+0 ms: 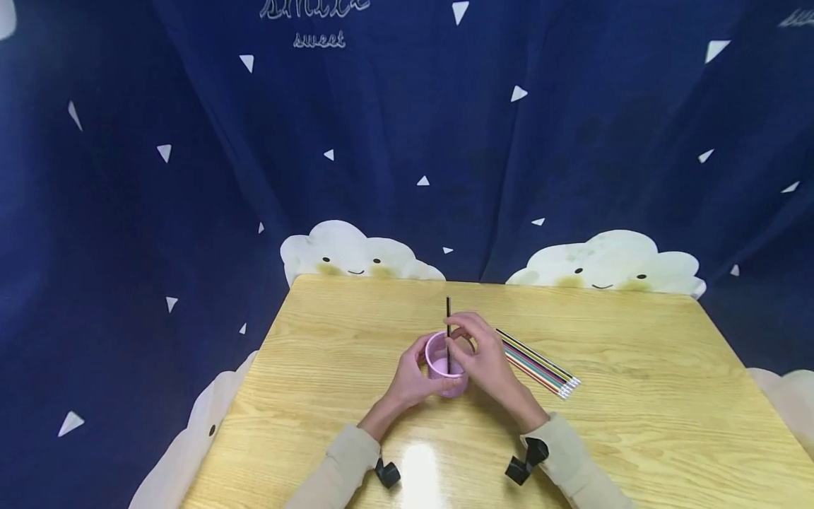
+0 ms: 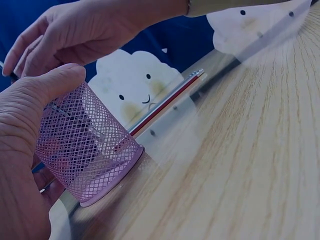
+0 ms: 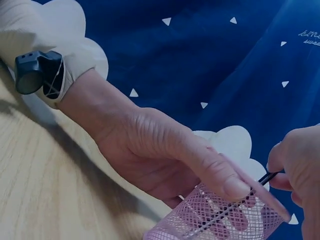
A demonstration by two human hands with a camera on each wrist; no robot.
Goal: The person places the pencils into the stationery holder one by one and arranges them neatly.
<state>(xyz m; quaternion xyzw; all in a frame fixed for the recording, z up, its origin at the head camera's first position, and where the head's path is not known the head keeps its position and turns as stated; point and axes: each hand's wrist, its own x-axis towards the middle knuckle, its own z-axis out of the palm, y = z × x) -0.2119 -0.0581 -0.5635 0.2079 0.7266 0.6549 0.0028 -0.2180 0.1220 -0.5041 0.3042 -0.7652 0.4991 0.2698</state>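
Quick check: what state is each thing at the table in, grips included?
Cup, held mouth up
Black pencil, roughly upright, lower end inside cup
Other pencils, lying side by side on table
Left grip, curled round cup
Right grip, pinching black pencil

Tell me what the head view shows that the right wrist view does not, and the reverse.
Only the head view: the loose pencils lying beside the cup, and the right sleeve.
Only the right wrist view: the black pencil seen through the cup's mesh wall.
Both: the left hand gripping the cup, the right hand pinching the black pencil, the wooden table and the blue backdrop.
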